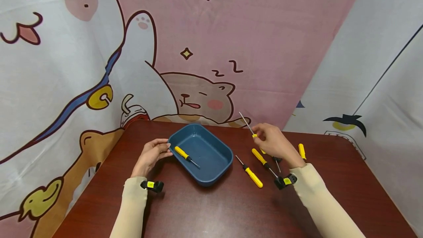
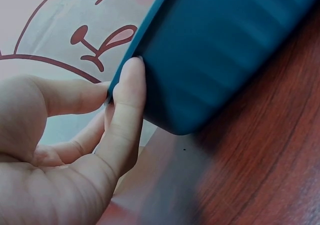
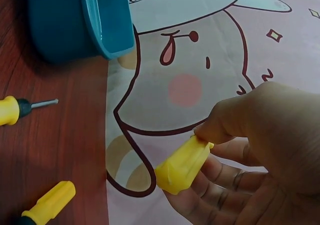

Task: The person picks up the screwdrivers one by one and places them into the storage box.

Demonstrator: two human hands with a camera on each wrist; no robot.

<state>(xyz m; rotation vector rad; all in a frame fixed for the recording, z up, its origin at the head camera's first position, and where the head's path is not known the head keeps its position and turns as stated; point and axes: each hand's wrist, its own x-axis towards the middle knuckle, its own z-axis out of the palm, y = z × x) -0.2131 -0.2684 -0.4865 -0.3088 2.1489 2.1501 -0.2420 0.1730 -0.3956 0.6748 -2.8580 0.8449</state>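
My left hand (image 1: 152,155) pinches the left rim of a blue plastic bin (image 1: 216,148), thumb and fingers on either side of the edge in the left wrist view. One yellow-handled screwdriver (image 1: 181,152) lies inside the bin. Right of the bin, my right hand (image 1: 272,140) holds another screwdriver (image 1: 246,123) above the table, its thin shaft slanting up and to the left. The right wrist view shows its yellow handle (image 3: 183,166) between thumb and fingers.
On the brown table (image 1: 211,216), right of the bin, lie a screwdriver (image 1: 253,177) with its tip toward the bin and a second screwdriver (image 1: 259,156). Partly behind the right hand is another yellow handle (image 1: 302,150). A printed cloth (image 1: 264,28) hangs behind the table.
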